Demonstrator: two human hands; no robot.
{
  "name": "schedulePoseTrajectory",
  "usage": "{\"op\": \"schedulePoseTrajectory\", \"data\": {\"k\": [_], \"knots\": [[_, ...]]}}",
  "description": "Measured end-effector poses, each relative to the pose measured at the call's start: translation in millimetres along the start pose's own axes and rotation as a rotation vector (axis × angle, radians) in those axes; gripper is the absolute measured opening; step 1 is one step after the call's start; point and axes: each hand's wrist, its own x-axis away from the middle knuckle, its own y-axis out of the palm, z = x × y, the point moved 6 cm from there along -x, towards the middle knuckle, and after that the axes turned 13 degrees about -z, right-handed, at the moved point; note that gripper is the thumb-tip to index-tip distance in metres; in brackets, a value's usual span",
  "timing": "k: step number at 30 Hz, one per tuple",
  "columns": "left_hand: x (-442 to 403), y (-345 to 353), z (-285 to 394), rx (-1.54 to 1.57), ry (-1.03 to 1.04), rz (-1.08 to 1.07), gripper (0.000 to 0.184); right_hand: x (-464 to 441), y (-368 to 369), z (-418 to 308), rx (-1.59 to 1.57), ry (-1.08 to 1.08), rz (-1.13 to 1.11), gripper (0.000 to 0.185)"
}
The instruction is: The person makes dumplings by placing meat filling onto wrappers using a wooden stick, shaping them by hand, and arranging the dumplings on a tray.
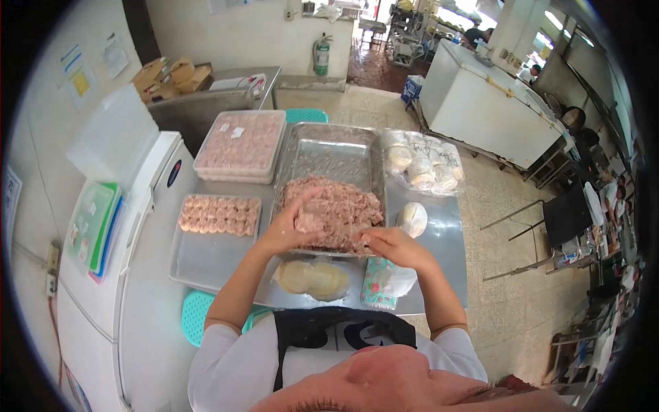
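Your two hands are at the near end of the deep metal tray (333, 150), which stands around the middle of the worktop (443, 240), and the ground meat (343, 204) fills its near half, heaped up to the near rim. Your left hand (283, 230) reaches over the tray's near left corner, thumb and fingers well apart and curved against the meat; a lump lies in that gap, but you cannot tell from this view whether it is gripped. Your right hand (391, 245) is at the near right corner, its fingers curled in close over the meat's edge; whether they pinch any of it cannot be told. Toward the worktop's left edge lies a shallow tray (213, 262) with rows of meatballs (218, 214) along its far side, and beyond it, at the far left corner, a lidded container (241, 143). A clear bag (424, 163) of pale rounds occupies the far right corner, with a wrapped white ball (413, 219) nearer you. Along the near edge sit pale yellowish discs (313, 279) and, to their right, a floral packet (375, 292).
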Motion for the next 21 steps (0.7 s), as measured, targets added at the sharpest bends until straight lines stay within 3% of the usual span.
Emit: {"op": "schedulePoseTrajectory", "data": {"k": [3,6,9,12,15,17,18,21], "knots": [[-12,16,-11,-0.158,0.062,-0.237,0.052,3,5,8,0.11,-0.018,-0.013,0.036],[-14,31,-28,0.099,-0.148,-0.393,0.035,-6,13,27,0.079,-0.015,-0.08,0.038],[-17,40,-24,-0.153,0.015,-0.397,0.031,-14,13,58,0.088,-0.014,-0.144,0.035],[-12,43,-74,-0.081,-0.125,-0.267,0.028,-22,2,92,0.284,-0.053,-0.024,0.029],[-4,35,-124,0.169,-0.365,0.004,0.029,-14,-20,68,0.563,0.017,0.154,0.025],[1,34,-147,0.19,-0.396,-0.021,0.035,-4,-5,39,0.588,-0.006,0.257,0.024],[2,33,-153,0.204,-0.413,-0.033,0.038,-10,9,56,0.624,-0.063,0.224,0.028],[-3,41,-113,-0.009,-0.556,-0.068,0.057,-33,6,133,0.717,0.204,0.16,0.028]]}}
